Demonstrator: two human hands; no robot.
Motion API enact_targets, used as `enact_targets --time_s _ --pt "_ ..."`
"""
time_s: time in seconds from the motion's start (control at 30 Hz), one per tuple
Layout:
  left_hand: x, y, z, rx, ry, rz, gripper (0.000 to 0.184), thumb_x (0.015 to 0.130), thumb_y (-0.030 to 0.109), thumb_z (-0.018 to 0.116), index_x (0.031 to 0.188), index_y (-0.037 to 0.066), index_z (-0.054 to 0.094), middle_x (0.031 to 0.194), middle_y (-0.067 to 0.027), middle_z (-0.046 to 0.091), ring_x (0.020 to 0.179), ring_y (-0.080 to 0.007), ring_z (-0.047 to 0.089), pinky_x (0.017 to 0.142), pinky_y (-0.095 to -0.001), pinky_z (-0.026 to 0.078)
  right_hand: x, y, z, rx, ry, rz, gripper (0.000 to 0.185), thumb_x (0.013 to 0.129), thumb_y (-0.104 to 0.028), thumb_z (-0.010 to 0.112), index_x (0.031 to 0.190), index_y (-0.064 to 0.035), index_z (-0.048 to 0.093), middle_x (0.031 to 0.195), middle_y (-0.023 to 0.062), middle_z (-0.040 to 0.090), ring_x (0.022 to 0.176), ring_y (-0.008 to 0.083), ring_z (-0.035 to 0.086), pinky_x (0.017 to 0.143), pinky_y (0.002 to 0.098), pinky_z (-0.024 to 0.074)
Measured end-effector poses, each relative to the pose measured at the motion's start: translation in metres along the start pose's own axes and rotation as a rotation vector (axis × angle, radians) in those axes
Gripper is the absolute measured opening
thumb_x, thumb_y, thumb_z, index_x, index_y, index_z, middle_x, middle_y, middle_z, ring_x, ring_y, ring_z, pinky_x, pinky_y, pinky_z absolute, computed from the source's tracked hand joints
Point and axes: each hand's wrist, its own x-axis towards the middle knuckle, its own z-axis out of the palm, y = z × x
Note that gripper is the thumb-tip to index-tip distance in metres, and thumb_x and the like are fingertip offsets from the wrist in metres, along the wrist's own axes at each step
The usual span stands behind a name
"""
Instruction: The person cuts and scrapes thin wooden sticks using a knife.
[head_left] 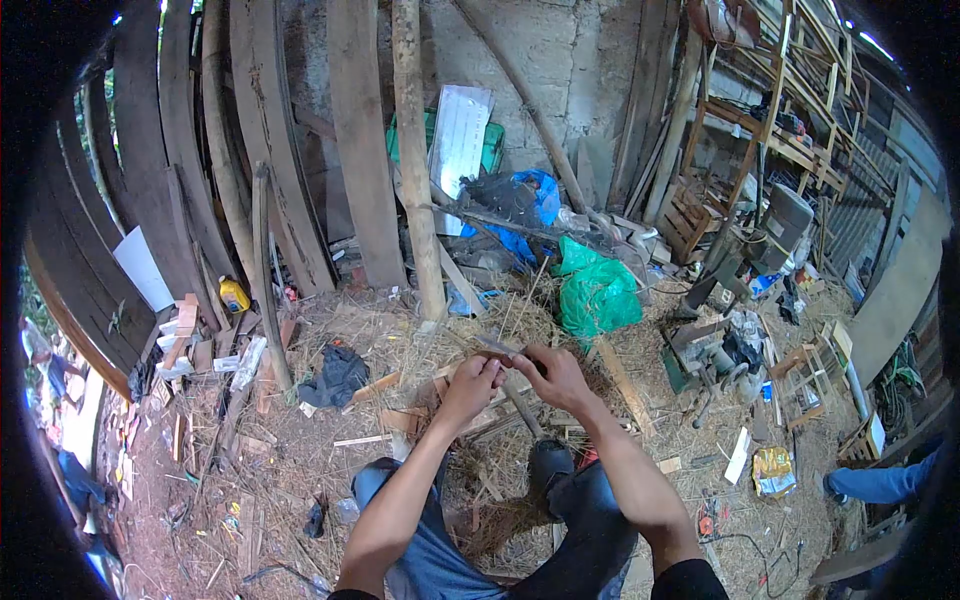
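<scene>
Clamping a blade-like piece [494, 345], perhaps for control, the right hand's fingers [541, 356] are working beside the left hand [470, 387], whose grip is unclear.

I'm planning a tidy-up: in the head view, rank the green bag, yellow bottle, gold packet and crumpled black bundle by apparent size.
Largest to smallest:
1. Green bag
2. Crumpled black bundle
3. Gold packet
4. Yellow bottle

One head-worn, wide-angle camera looks forward and down over the nearby hands [560, 380] toward a wall [545, 45].
</scene>
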Motion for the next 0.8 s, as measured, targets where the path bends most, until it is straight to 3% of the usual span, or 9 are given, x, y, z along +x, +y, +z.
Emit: enact_targets --time_s 0.2,0.27,0.43,0.53,0.6,0.63,0.73,0.77,0.8 --pt "-0.003 -0.002 0.002 0.131 -0.031 0.166 0.019 0.098 0.02 0.042 0.099 0.005 0.054 0.066 0.0044 0.04 0.051 -0.0032 0.031 0.045 -0.0192 0.025 0.002 -0.008 -0.013 0.005 -0.069 0.102 0.033 0.09 -0.038 0.054 0.09 -0.0082 0.068 0.066 0.0166 0.06 0.06 0.0352 0.059 0.054 0.041 0.0438" --pt "-0.003 -0.004 0.003 0.186 -0.038 0.206 0.018 0.098 0.02 0.042 0.098 0.005 0.054 0.066 0.0043 0.04 0.052 -0.003 0.032 0.046 -0.0191 0.026 0.004 0.005 -0.014 0.01 0.082 0.051 0.032 0.089 -0.037 0.055 0.089 -0.0087 0.069 0.063 0.0168 0.059 0.057 0.0343 0.059 0.053 0.0404 0.0436" --pt "-0.011 0.006 0.012 0.384 0.002 0.297 0.021 0.097 0.021 0.044 0.094 0.004 0.055 0.071 0.0022 0.047 0.063 -0.0056 0.044 0.055 -0.021 0.037 -0.001 -0.005 -0.023 -0.032 0.05 -0.072 0.03 0.088 -0.036 0.057 0.089 -0.009 0.069 0.063 0.0175 0.059 0.057 0.0338 0.059 0.053 0.04 0.0441" --pt "-0.003 -0.006 0.009 0.349 -0.01 0.317 0.022 0.097 0.022 0.045 0.094 0.002 0.055 0.073 0.0011 0.049 0.065 -0.0079 0.046 0.06 -0.0226 0.04 -0.001 0.002 -0.026 -0.052 -0.017 0.05 0.031 0.087 -0.036 0.058 0.088 -0.0081 0.07 0.065 0.0176 0.06 0.059 0.0349 0.058 0.055 0.0399 0.0449" --pt "-0.011 -0.006 0.012 0.356 -0.027 0.282 0.023 0.097 0.022 0.045 0.095 0.002 0.055 0.076 0.0001 0.051 0.066 -0.0085 0.048 0.061 -0.0234 0.041 0.003 0.029 -0.021 0.073 0.195 0.077 0.031 0.088 -0.036 0.057 0.09 -0.0071 0.07 0.063 0.0164 0.061 0.054 0.0282 0.059 0.054 0.0369 0.0449" --pt "-0.016 -0.005 0.013 0.368 -0.043 0.25 0.023 0.097 0.023 0.045 0.095 0.002 0.055 0.078 -0.0009 0.052 0.067 -0.0091 0.049 0.061 -0.0242 0.042 0.004 0.014 -0.042 0.155 0.198 0.157 0.033 0.09 -0.036 0.055 0.093 -0.0067 0.07 0.067 0.0166 0.063 0.054 0.0187 0.059 0.054 0.034 0.0448" --pt "-0.017 -0.007 0.011 0.578 -0.004 0.362 0.024 0.097 0.023 0.045 0.097 0.001 0.055 0.082 -0.0019 0.056 0.071 -0.0101 0.054 0.063 -0.0279 0.044 -0.003 0.006 -0.052 0.046 0.091 0.269 0.034 0.09 -0.037 0.055 0.094 -0.0058 0.07 0.068 0.0168 0.063 0.054 0.0128 0.057 0.053 0.0325 0.044" --pt "-0.021 -0.002 0.016 0.442 0.024 0.321 0.021 0.096 0.02 0.045 0.098 0.002 0.054 0.08 -0.008 0.06 0.073 -0.0193 0.06 0.065 -0.033 0.046 -0.006 0.018 -0.033 0.081 0.102 0.133 0.037 0.089 -0.039 0.056 0.09 -0.0051 0.07 0.065 0.0164 0.062 0.051 0.0193 0.058 0.052 0.0347 0.044" --pt "-0.024 0.007 0.022 0.44 0.02 0.338 0.021 0.096 0.02 0.045 0.098 0.002 0.054 0.08 -0.008 0.06 0.073 -0.0193 0.06 0.065 -0.033 0.046 -0.006 0.009 -0.032 0.07 0.113 0.125 0.037 0.089 -0.039 0.056 0.09 -0.0051 0.07 0.065 0.0164 0.062 0.051 0.0193 0.058 0.052 0.0347 0.044"
